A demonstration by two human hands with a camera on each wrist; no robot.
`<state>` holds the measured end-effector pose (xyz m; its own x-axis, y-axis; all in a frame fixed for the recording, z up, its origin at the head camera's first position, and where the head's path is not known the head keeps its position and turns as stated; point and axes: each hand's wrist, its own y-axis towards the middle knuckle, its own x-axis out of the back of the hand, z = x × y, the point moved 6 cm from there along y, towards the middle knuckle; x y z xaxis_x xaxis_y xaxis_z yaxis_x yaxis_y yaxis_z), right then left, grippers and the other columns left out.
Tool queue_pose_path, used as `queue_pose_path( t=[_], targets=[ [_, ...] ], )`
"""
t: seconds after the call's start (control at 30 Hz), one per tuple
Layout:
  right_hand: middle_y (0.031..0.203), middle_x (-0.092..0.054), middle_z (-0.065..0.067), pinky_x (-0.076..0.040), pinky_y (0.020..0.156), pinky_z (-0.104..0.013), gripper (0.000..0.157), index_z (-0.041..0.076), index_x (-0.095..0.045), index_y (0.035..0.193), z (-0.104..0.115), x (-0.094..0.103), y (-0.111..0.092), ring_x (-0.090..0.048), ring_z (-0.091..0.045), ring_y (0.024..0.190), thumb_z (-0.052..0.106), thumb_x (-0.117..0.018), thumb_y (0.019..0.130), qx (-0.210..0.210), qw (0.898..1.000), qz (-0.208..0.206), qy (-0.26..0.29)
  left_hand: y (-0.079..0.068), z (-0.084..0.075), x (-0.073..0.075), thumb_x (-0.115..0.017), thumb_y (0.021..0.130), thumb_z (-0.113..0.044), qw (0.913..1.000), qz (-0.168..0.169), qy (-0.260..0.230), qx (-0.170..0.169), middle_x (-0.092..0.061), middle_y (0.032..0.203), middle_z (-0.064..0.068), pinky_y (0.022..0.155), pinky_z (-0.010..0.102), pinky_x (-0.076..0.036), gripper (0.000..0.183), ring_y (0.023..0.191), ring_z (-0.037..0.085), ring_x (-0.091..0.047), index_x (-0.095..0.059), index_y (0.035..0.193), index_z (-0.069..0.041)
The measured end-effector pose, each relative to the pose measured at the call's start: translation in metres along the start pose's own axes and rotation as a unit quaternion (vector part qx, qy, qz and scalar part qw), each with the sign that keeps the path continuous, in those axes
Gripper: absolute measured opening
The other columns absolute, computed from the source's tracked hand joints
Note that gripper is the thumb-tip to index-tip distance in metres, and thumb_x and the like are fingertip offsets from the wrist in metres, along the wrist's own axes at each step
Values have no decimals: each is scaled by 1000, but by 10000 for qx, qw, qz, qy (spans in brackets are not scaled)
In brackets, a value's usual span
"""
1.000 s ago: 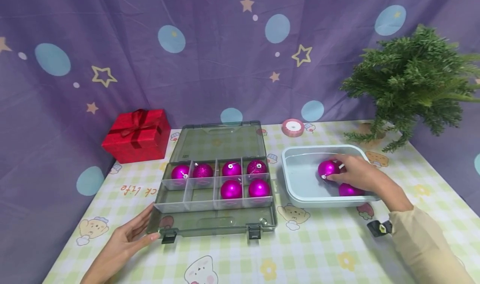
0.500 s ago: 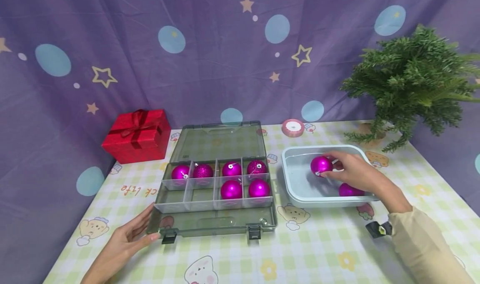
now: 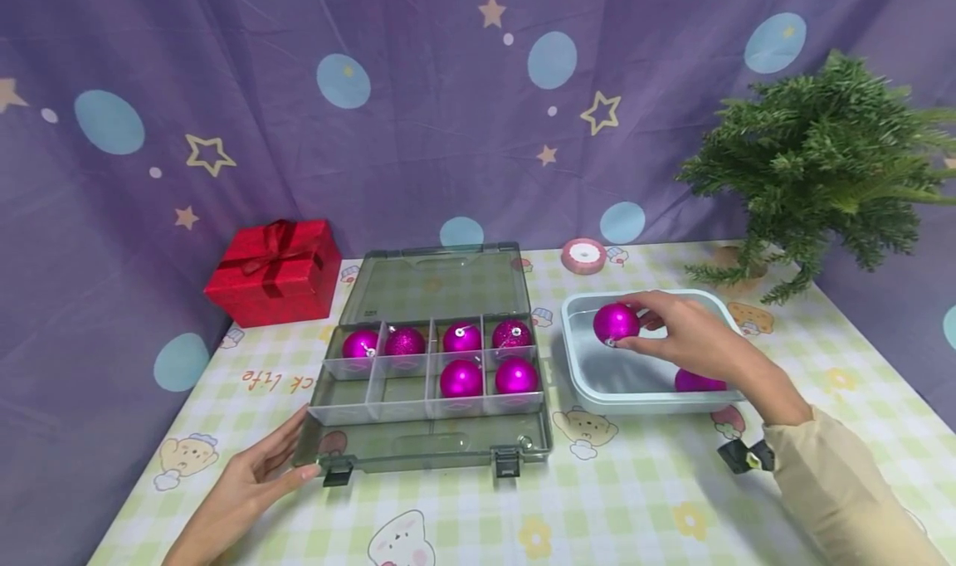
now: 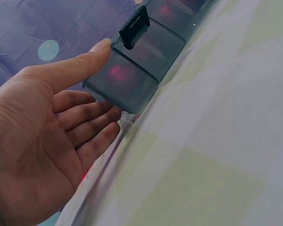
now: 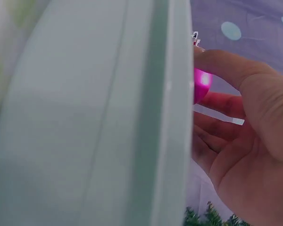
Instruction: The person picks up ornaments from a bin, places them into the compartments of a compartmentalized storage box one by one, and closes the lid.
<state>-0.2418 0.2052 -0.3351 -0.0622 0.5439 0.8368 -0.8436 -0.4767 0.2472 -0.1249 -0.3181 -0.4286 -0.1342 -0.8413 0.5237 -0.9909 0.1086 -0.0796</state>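
Over the left part of the pale blue basin, my right hand pinches a shiny magenta Christmas ball between thumb and fingers. Another magenta ball lies in the basin, partly hidden by its front wall. In the right wrist view the basin's wall covers most of the held ball. My left hand holds the front left corner of a clear grey compartment box, thumb at the front and fingers along the side. Its lid is raised; magenta balls fill the back row and two right front compartments.
A red gift box with a bow stands at the back left. Behind the basin are a pink ribbon roll and a small artificial fir tree. A black item lies by the right sleeve.
My right hand has lifted the magenta Christmas ball and carried it leftward within the basin's outline. My left hand stays at the compartment box's corner.
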Motion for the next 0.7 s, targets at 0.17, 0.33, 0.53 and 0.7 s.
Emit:
queue_pose_path(
  t=[0.17,0.33,0.53,0.7],
  targets=[
    [117,-72,-9,-61,84,-47,53,1,-66,133,11,-1,6,-71,-23,97,20,-86,88,16,10000,18,92,0,1,0,-74,99,-24,10000,17,-52,10,-30,164,20,99,3,-37,80,144,39,-30,-30,162,-1],
    [120,-71,-9,-60,84,-45,56,1,-65,136,22,-3,13,-71,-23,99,22,-86,89,97,9998,30,158,0,1,0,-74,99,-23,10000,3,-32,-35,-31,163,20,99,3,-36,80,144,33,-31,-30,162,-1],
    [122,-70,-11,-61,84,-46,54,-1,-64,135,37,-8,23,-71,-26,99,22,-84,91,439,9987,137,231,0,1,0,-74,99,-22,9998,-19,-85,-183,-32,162,21,100,3,-36,79,130,-12,-35,-31,161,1],
    [123,-70,-11,-61,86,-45,53,-1,-63,136,47,-17,33,-70,-24,99,18,-83,91,604,9972,269,336,0,0,0,-74,99,-21,9997,-4,-147,-201,-32,162,22,100,3,-36,79,125,-20,-34,-31,161,1]
  ],
)
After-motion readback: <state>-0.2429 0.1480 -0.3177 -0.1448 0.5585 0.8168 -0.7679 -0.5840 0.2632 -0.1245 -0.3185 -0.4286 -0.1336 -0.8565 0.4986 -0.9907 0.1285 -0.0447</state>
